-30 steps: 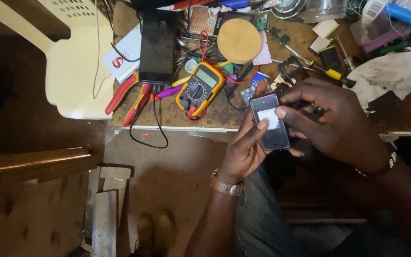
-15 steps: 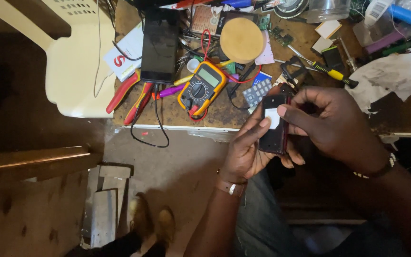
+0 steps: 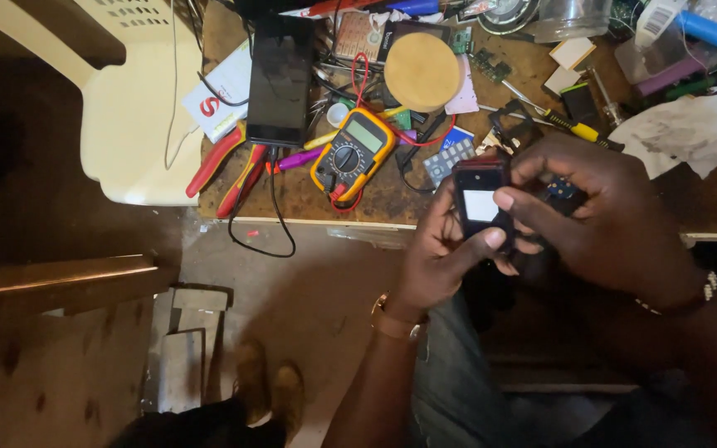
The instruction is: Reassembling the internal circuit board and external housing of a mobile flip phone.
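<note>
A small black phone with its back open and a white patch showing is held over the near edge of a cluttered workbench. My left hand cups it from below, thumb against its lower right side. My right hand grips it from the right, thumb pressing on the white patch. A watch sits on my left wrist, a bracelet on my right.
On the bench lie a yellow multimeter with red leads, a black tablet, red-handled pliers, a round wooden disc, a yellow-handled screwdriver and crumpled white paper. A cream plastic chair stands left. Someone's shoes show below.
The phone and both hands have shifted slightly down and left in view. My right thumb now presses on the white patch.
</note>
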